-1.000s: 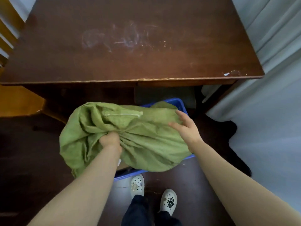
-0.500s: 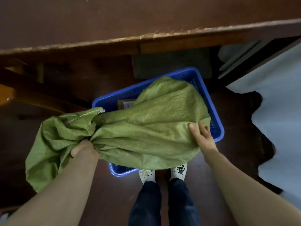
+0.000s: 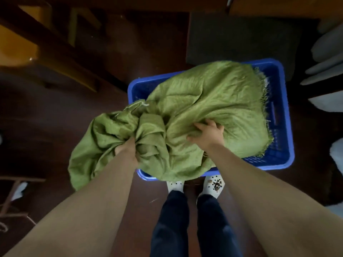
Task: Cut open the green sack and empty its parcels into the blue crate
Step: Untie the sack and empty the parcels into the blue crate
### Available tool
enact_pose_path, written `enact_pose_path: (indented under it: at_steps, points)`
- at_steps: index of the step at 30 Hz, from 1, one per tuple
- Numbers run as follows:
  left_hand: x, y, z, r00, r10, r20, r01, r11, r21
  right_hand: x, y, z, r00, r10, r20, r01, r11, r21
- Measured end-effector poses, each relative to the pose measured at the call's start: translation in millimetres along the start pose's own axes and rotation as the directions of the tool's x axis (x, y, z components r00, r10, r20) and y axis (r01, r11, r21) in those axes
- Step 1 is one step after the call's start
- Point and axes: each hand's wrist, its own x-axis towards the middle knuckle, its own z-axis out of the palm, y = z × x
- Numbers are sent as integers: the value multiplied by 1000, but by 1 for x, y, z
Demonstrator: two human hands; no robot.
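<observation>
The green sack (image 3: 213, 101) lies crumpled over the blue crate (image 3: 282, 115) on the floor, its frayed cut edge at the crate's right side. My left hand (image 3: 128, 151) is shut on a bunch of the sack's fabric, which hangs over the crate's left front corner. My right hand (image 3: 207, 134) grips the sack's cloth near its middle, above the crate's front edge. The sack covers most of the crate, so no parcels show.
My two feet in white shoes (image 3: 213, 184) stand just in front of the crate. Dark wooden furniture legs (image 3: 55, 52) rise at the upper left. A dark mat (image 3: 241, 38) lies behind the crate, and pale curtain folds (image 3: 326, 52) hang at the right.
My view has tilted down from the tabletop to the floor. The sack has settled lower over the crate. My right hand went from resting on the sack's right edge to gripping its middle.
</observation>
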Motion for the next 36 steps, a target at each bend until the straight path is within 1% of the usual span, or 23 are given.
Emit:
enact_pose_path:
  at_steps: [2,4,5,7,8,10,12,14,15,17,18,20,22,23,24,25,26,27,28,29,31,34,36]
  points:
    - [-10,-10,20,986,-106,131,99,993,59,-9,11,-5,983,-6,-182,-1,999,-39]
    - [-20,-18,42,952,-182,247,156,980,122,-10,24,-9,951,54,-305,-84,993,-87]
    - [-22,-21,52,935,-203,290,164,975,151,-8,30,-11,944,102,-313,-132,988,-77]
    - [-25,-25,73,904,-223,366,169,970,174,1,43,-13,948,191,-256,-195,981,8]
    - [-24,-28,82,888,-228,399,166,969,184,6,51,-14,956,202,-213,-195,979,56]
    - [-23,-33,95,859,-236,455,157,966,204,16,65,-16,972,167,-167,-151,983,105]
    - [-21,-38,102,857,-247,453,141,957,255,23,74,-20,979,129,-157,-117,990,80]
    - [-18,-43,101,876,-221,429,127,963,238,24,77,-26,977,132,-165,-117,988,97]
    - [-18,-45,98,899,-186,397,105,971,217,21,77,-31,971,154,-183,-127,981,149]
    - [-18,-49,92,956,-106,272,58,983,176,8,74,-42,941,246,-234,-169,937,306]
    - [-25,-47,87,977,-64,203,30,985,169,-1,70,-47,923,283,-259,-182,918,353]
    - [-40,-39,78,991,-1,133,-26,979,204,-22,59,-54,905,295,-308,-177,916,359]
    - [-59,-29,68,996,16,91,-37,970,240,-46,43,-62,895,283,-345,-130,905,406]
    - [-67,-22,62,999,17,29,-22,987,156,-57,34,-69,892,282,-355,-93,880,465]
    - [-78,-12,58,999,43,-2,-42,989,139,-68,26,-75,887,279,-368,-50,851,522]
    - [-87,-5,55,995,103,3,-102,986,131,-79,18,-82,880,271,-390,-5,826,564]
    - [-97,2,52,994,106,25,-107,991,83,-89,10,-88,872,259,-416,45,803,594]
    - [-106,8,48,993,105,57,-105,994,-9,-97,4,-94,862,245,-444,100,776,622]
    - [-113,11,44,987,129,100,-127,991,-32,-104,0,-98,847,243,-472,152,741,654]
    - [-119,14,41,983,153,104,-146,986,-77,-110,-4,-103,833,252,-493,198,697,689]
    - [-127,14,35,974,145,175,-111,975,-193,-119,-10,-113,815,281,-507,267,595,759]
    - [-144,14,27,950,162,266,-89,959,-269,-133,-18,-130,797,328,-508,343,447,826]
    - [-157,15,21,936,154,318,-53,951,-305,-143,-25,-141,794,332,-509,387,369,845]
